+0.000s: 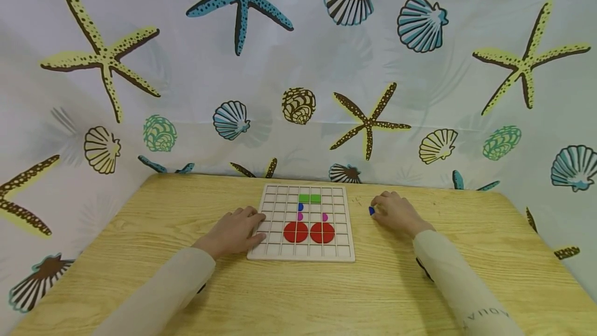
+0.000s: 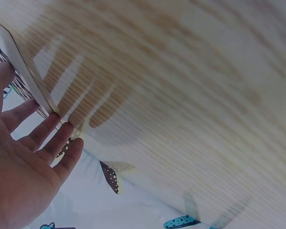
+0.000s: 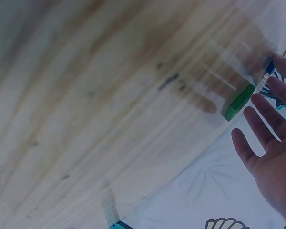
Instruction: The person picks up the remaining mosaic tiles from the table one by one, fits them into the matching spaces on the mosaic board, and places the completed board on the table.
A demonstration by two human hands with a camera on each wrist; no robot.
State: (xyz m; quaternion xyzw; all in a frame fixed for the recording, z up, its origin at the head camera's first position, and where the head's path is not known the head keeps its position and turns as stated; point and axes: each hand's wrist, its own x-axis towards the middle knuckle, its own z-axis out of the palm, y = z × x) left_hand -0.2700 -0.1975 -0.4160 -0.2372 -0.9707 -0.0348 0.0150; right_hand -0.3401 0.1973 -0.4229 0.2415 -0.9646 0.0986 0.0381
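A white grid board lies on the wooden table. On it are two green squares, a blue half-round piece, two magenta half-round pieces and two red discs. My left hand rests at the board's left edge, its fingers spread along the rim. To the right of the board, my right hand pinches a small blue piece between thumb and fingertip. Close to the right fingers, a green piece shows in the right wrist view; the hand hides it from the head view.
The wooden table runs up to a white cloth printed with starfish and shells, which hangs behind and at both sides. Small dark marks show on the wood near the right hand.
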